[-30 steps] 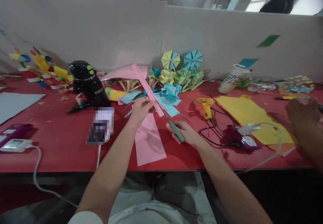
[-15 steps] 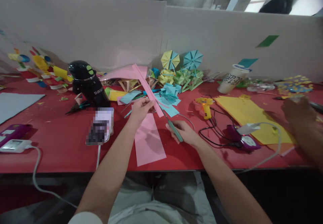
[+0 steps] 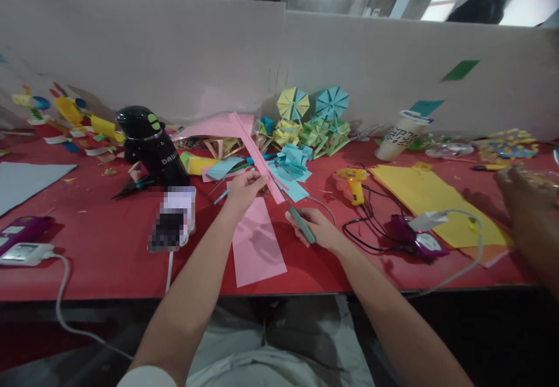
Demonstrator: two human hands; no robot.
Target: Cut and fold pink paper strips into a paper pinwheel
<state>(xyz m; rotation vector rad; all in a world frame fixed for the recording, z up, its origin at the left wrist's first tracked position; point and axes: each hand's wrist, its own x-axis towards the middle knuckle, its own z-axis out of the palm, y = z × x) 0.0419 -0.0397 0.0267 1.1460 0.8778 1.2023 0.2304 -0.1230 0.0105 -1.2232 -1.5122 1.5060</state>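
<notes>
My left hand (image 3: 248,192) pinches a long pink paper strip (image 3: 255,153) between thumb and fingers. The strip slants up and away to the left, above the table. In my right hand (image 3: 317,227) are green-handled scissors (image 3: 302,224), seen edge-on, their dark blades reaching the strip's near end. A thin pink sliver curls off beside the blades. Below my hands a pink paper sheet (image 3: 258,247) lies flat on the red table. Blue paper pieces (image 3: 293,166) lie just beyond the blades.
A black bottle (image 3: 151,145) and a phone (image 3: 172,218) stand left. Folded paper umbrellas (image 3: 312,105) are at the back. Right are a yellow glue gun (image 3: 356,184) with cables, yellow paper (image 3: 419,195), a paper cup (image 3: 399,137) and another person's hand (image 3: 519,192).
The scissors and the strip stay almost in place, and the sliver beside the blades has shifted slightly. The other person's hand at the right has moved a little. The view has shifted slightly.
</notes>
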